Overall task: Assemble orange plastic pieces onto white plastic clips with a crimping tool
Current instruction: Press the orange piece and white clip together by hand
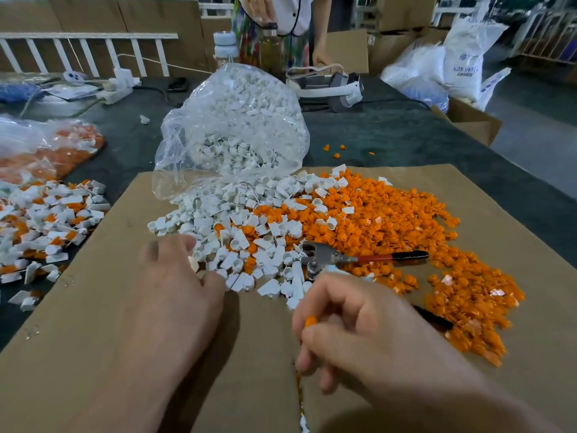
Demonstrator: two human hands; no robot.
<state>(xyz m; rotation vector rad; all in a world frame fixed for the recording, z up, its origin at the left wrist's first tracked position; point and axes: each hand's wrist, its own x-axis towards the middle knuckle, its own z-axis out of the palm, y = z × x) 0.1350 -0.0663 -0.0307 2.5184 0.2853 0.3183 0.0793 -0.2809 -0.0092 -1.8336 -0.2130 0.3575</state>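
A heap of white clips (218,220) spills from a clear bag (237,126) onto a cardboard sheet (93,323). It meets a wide heap of orange pieces (390,220). My left hand (175,276) reaches into the near edge of the white heap, thumb and fingers curled around a white clip (195,264). My right hand (359,326) pinches one orange piece (310,321) between thumb and forefinger. The crimping tool (321,259) lies on the heaps just beyond it. One red-and-black handle points right, and the other runs under my right hand.
Assembled white-and-orange parts (46,220) lie at the left, with a bag of more (46,151) behind them. Across the dark table stands a person (281,14), near a headset (331,85) and a power strip (115,92). An open carton (468,120) sits at the right edge.
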